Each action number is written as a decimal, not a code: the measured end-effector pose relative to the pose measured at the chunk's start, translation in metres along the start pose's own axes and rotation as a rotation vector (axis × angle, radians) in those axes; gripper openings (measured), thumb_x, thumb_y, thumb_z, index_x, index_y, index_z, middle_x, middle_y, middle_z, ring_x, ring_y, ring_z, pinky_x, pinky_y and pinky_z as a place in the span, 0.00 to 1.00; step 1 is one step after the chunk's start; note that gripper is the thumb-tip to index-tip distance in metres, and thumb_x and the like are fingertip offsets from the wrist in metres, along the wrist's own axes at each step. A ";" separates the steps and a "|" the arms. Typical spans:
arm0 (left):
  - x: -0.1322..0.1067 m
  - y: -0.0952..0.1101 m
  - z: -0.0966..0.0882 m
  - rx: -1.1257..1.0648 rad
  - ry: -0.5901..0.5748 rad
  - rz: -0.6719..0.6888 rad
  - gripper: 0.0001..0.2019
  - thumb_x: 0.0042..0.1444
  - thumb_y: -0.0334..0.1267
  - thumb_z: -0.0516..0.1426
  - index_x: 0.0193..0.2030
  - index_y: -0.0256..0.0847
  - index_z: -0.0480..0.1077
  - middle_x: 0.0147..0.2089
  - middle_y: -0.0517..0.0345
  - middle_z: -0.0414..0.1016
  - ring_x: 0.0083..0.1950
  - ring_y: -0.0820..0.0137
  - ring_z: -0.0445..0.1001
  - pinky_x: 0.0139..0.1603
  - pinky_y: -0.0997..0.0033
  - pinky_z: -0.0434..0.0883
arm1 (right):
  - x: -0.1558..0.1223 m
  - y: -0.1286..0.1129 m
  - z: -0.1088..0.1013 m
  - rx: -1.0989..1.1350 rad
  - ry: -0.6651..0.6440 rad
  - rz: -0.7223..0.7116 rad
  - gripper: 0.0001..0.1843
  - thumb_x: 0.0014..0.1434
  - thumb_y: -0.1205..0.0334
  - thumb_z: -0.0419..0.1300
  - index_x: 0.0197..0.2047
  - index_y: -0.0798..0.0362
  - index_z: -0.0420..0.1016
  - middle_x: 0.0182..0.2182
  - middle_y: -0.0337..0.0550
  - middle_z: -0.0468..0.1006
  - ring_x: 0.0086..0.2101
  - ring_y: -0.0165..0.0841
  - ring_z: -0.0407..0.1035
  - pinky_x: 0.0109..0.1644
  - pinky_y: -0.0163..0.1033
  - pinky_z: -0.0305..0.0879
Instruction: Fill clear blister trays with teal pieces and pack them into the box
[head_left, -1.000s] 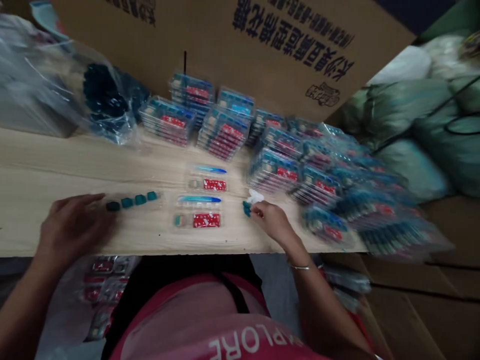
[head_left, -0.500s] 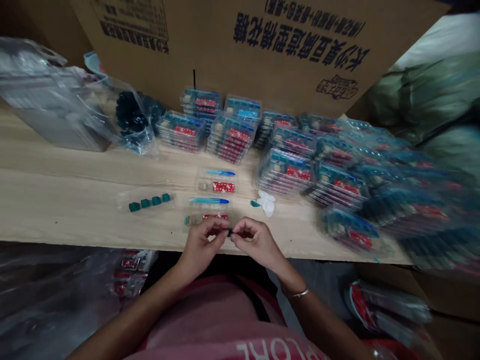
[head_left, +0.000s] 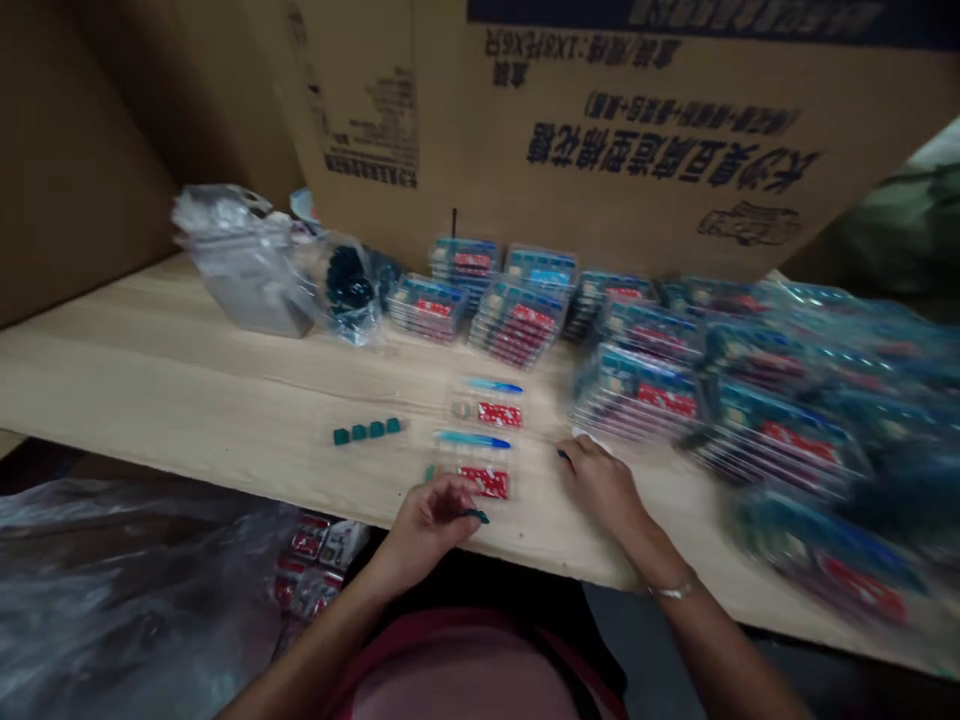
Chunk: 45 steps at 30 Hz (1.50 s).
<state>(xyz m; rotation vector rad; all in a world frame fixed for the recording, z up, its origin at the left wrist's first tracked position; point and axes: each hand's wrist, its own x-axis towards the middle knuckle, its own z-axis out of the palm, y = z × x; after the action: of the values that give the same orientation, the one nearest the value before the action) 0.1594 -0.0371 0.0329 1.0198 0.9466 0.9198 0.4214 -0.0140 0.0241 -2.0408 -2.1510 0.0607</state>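
Note:
My left hand [head_left: 431, 520] is at the table's near edge, fingers pinched on a small dark teal piece [head_left: 478, 516], just below a clear packet with a red card [head_left: 480, 480]. My right hand [head_left: 600, 483] lies on the wood to the right, fingers curled over a small teal piece [head_left: 564, 456] and something white; its grip is unclear. A second clear packet with a blue stick [head_left: 487, 400] lies behind. A clear strip with several teal squares [head_left: 367, 431] sits to the left.
Stacks of filled clear packets [head_left: 517, 320] line the back and spill right [head_left: 780, 400]. Plastic bags [head_left: 247, 260] stand at the back left before a large cardboard box [head_left: 600, 120]. More packets [head_left: 315, 560] lie below the wooden table [head_left: 150, 380].
My hands have parted: the right went out to the table on the right, the left stayed near the edge with the teal piece. The camera view tilted up and left.

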 end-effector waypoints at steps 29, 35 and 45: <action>0.005 0.031 -0.119 -0.258 0.437 0.130 0.17 0.39 0.40 0.70 0.35 0.39 0.71 0.34 0.59 0.79 0.36 0.70 0.78 0.43 0.70 0.74 | 0.121 -0.221 -0.005 1.052 -0.641 -0.573 0.08 0.57 0.62 0.58 0.37 0.54 0.76 0.30 0.38 0.76 0.30 0.27 0.69 0.33 0.32 0.64; 0.005 0.026 -0.108 -0.280 0.474 0.151 0.14 0.42 0.37 0.68 0.34 0.39 0.71 0.34 0.62 0.76 0.36 0.74 0.76 0.39 0.77 0.72 | 0.101 -0.215 -0.001 1.021 -0.507 -0.562 0.13 0.52 0.71 0.59 0.41 0.53 0.75 0.34 0.38 0.75 0.34 0.27 0.70 0.39 0.34 0.67; -0.031 0.019 -0.084 -0.012 0.516 0.142 0.08 0.46 0.39 0.65 0.30 0.39 0.73 0.31 0.58 0.77 0.35 0.70 0.76 0.38 0.74 0.72 | 0.046 -0.205 0.007 1.120 -0.466 -0.361 0.08 0.52 0.69 0.58 0.37 0.52 0.72 0.31 0.37 0.76 0.33 0.29 0.70 0.38 0.35 0.67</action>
<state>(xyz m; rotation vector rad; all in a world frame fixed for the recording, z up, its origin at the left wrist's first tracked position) 0.0681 -0.0390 0.0373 0.8608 1.3038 1.3431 0.2154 0.0206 0.0523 -1.0225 -1.8990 1.4210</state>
